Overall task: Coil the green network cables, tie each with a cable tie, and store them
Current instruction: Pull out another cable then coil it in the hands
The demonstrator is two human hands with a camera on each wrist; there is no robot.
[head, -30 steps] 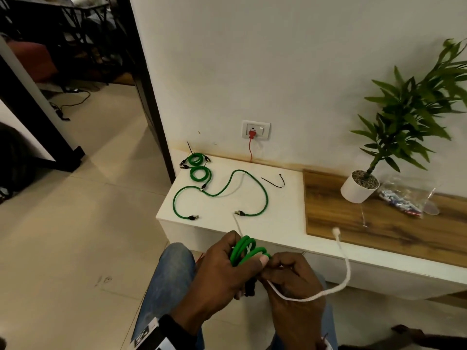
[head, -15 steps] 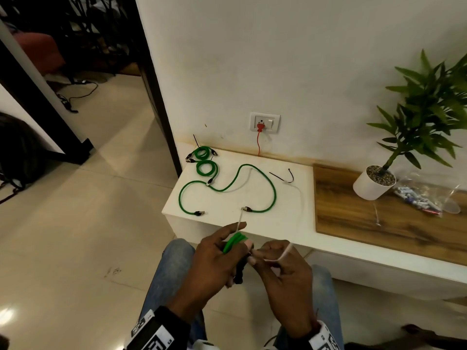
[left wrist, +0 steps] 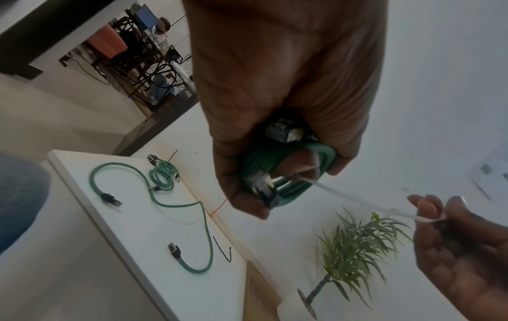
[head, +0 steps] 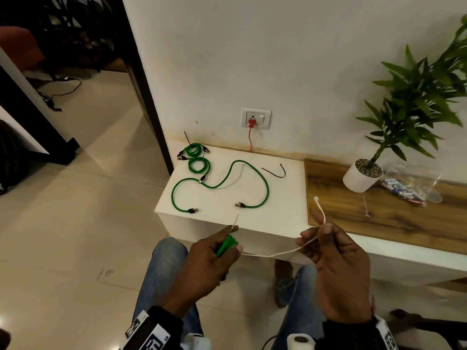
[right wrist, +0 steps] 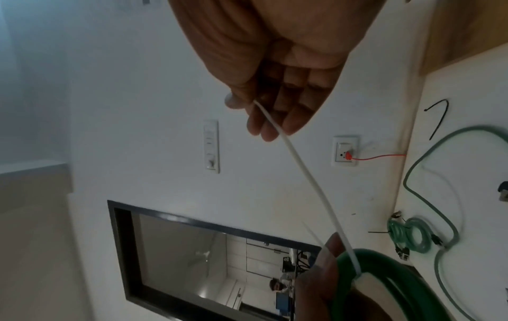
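Coil (head: pixel 227 245) of green cable sits gripped in left hand (head: pixel 209 263), in front of the table (head: pixel 283 198) edge, above the person's knees. White tie (head: pixel 275 253) runs from coil to right hand (head: pixel 338 269), pinched between thumb and fingertips, head end sticking up past the fingers. Half a second ago both hands were together at the coil; now right hand has swung out right and the tie is drawn out long and nearly taut. Reads as the tie being wrapped round the coil, not yet locked; whether its tail is through the head I cannot tell.

On the table: loose cable (head: pixel 219 185) uncoiled, snaking across the white top; two small coils (head: pixel 197 157) at its far left corner, at least one with a black tie on it; spare black tie (head: pixel 275 171) right of the loose cable. So one cable left to coil after this, judging by layout. Plant (head: pixel 364 175) and plastic bag (head: pixel 409 188) on the table's wooden part, further right.

Writing: black-and-white marker patterns on wrist bands, nothing readable; no brands visible.
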